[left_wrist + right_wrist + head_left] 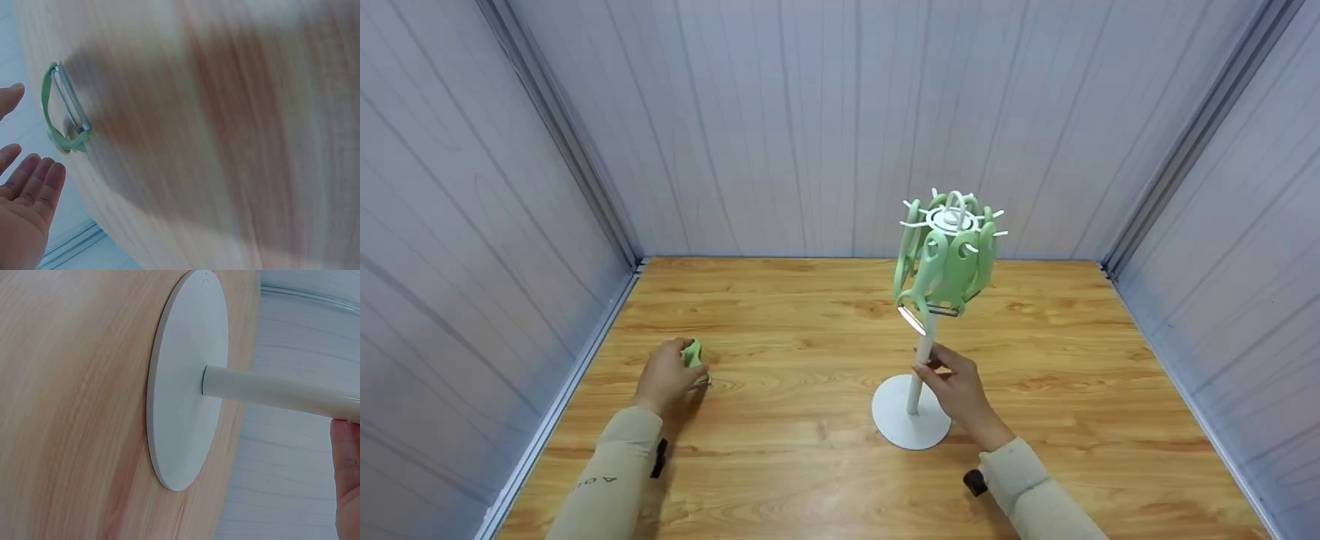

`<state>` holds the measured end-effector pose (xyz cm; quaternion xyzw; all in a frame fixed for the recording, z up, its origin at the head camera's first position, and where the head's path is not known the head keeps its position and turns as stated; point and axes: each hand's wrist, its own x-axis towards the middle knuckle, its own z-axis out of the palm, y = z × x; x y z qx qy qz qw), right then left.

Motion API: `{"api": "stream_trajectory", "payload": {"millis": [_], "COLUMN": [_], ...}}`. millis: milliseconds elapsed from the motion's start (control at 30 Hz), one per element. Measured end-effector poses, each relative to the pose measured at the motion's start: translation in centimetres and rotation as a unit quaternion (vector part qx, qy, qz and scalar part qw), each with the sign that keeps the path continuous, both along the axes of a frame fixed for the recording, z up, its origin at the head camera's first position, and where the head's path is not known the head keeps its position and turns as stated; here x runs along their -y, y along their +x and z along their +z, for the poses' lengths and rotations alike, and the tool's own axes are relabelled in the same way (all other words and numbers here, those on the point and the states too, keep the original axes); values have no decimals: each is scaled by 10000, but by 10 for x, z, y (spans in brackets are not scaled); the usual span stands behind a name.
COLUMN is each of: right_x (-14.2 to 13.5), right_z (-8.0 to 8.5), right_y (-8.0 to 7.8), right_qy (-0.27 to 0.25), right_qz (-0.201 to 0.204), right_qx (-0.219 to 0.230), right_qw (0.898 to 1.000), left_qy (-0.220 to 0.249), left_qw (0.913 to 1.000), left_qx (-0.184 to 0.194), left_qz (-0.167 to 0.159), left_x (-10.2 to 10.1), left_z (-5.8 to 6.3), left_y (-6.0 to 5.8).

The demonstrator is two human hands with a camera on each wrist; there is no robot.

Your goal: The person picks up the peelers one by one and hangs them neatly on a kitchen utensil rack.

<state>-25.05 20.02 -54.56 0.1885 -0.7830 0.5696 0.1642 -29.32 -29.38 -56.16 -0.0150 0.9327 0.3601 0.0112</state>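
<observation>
A green peeler point(693, 352) lies at the left of the wooden table, with its metal blade point(72, 98) showing in the left wrist view. Over it reaches my left hand point(666, 376); in the left wrist view the thumb and fingers are spread apart, near the peeler, with nothing pinched between them. My right hand point(960, 386) holds the white pole point(915, 394) of a utensil stand between thumb and fingers. The stand's round base point(185, 394) rests flat on the table. Several green-handled utensils point(960, 270), a peeler point(913, 319) among them, hang from the stand's hooks.
The wooden table point(780, 315) is enclosed by pale panels: a back wall point(810, 127), a left wall point(457, 187) and a right wall point(1230, 247). A white ring handle point(956, 199) tops the stand, with hooks sticking out around it.
</observation>
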Motion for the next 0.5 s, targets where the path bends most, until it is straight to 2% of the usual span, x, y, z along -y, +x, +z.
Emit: {"api": "stream_trajectory", "payload": {"millis": [233, 500], "right_x": [0, -1], "right_z": [-1, -2], "right_y": [1, -1], "right_qy": [-4, 77], "right_qz": [-3, -26], "right_qx": [-81, -30], "right_qw": [10000, 10000], "left_qy": [105, 83], "left_qw": [9996, 9995], "left_qx": [255, 291], "left_qz": [47, -35], "left_x": [1, 3], "left_z": [-4, -8], "left_y": [2, 3]}}
